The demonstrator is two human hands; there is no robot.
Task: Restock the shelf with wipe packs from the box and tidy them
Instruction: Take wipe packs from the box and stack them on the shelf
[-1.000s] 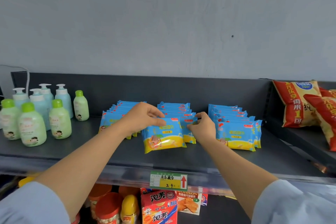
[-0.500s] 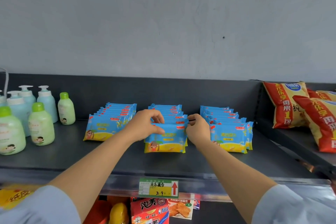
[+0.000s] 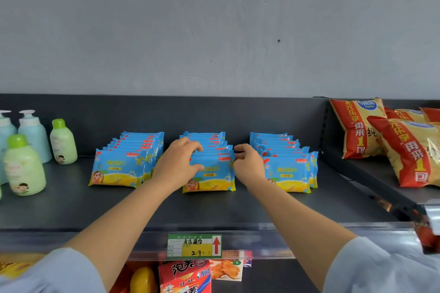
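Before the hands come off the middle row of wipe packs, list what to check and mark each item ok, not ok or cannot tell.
1. Front middle pack upright, face forward: ok.
2. Left hand and right hand hold that pack at its two ends: ok.
3. Its face roughly in line with the fronts of the left row and right row: ok.
4. Gaps to both neighbouring rows open: ok.
5. Packs behind it all standing straight: cannot tell, the hands cover part of them.
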